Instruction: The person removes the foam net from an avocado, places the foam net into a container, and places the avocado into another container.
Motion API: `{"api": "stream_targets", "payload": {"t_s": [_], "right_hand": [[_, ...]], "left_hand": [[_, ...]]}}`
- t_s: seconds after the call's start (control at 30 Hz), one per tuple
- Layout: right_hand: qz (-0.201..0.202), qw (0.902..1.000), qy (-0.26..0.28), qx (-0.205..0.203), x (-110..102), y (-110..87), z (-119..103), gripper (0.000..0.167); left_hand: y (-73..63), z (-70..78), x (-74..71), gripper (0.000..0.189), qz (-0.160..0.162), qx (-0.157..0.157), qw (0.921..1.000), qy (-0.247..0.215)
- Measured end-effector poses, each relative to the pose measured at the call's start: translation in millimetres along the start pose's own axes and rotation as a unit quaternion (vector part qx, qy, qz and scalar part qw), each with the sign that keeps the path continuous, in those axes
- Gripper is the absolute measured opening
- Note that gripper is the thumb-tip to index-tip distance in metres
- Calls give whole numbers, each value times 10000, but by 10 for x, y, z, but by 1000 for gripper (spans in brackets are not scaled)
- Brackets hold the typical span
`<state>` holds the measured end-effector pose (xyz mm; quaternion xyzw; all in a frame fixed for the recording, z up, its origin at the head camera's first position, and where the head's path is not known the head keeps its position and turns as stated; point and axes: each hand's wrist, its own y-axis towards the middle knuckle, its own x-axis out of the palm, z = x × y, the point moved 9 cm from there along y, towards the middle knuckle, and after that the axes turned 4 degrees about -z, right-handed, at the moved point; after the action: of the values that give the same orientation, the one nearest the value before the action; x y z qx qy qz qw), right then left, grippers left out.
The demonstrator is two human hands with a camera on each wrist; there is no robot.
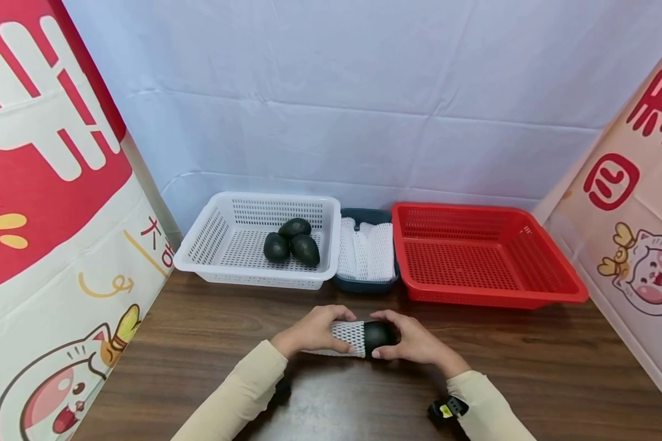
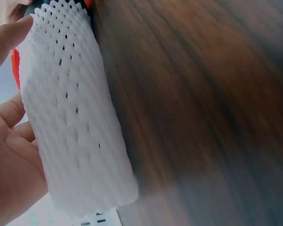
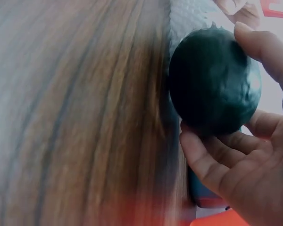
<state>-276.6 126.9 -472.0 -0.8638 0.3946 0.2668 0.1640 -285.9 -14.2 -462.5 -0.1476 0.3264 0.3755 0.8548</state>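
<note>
Over the near middle of the table my left hand point(image 1: 322, 331) grips a white foam net sleeve point(image 1: 349, 335), thumb on one side and fingers on the other. My right hand point(image 1: 410, 338) holds a dark green avocado point(image 1: 379, 335) by its sides. The avocado's inner end sits at the sleeve's opening, while its rounded outer end is bare in the right wrist view. In the left wrist view the sleeve point(image 2: 75, 108) stretches long and flattened toward the wrist, with the avocado mostly hidden behind its scalloped rim.
A white basket point(image 1: 193, 264) at the back left holds 3 avocados point(image 1: 295, 242). Between the baskets, a dark blue bin point(image 1: 364, 286) holds several foam sleeves point(image 1: 372, 248). To the right stands a red basket point(image 1: 488, 298). The wooden table point(image 1: 209, 349) spreads beneath both arms.
</note>
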Motion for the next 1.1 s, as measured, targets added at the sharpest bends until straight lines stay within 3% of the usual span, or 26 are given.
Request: {"api": "stream_targets", "payload": {"t_s": [0.23, 0.67, 1.1], "right_hand": [[109, 9994, -296, -136, 29, 59, -65, 59], [19, 9994, -292, -205, 42, 78, -89, 58], [181, 9996, -197, -16, -47, 31, -108, 62]], "left_hand": [[49, 48, 67, 45, -58, -31, 9998, 165], [56, 32, 100, 43, -5, -82, 9997, 210], [5, 47, -22, 39, 5, -176, 9998, -90]]}}
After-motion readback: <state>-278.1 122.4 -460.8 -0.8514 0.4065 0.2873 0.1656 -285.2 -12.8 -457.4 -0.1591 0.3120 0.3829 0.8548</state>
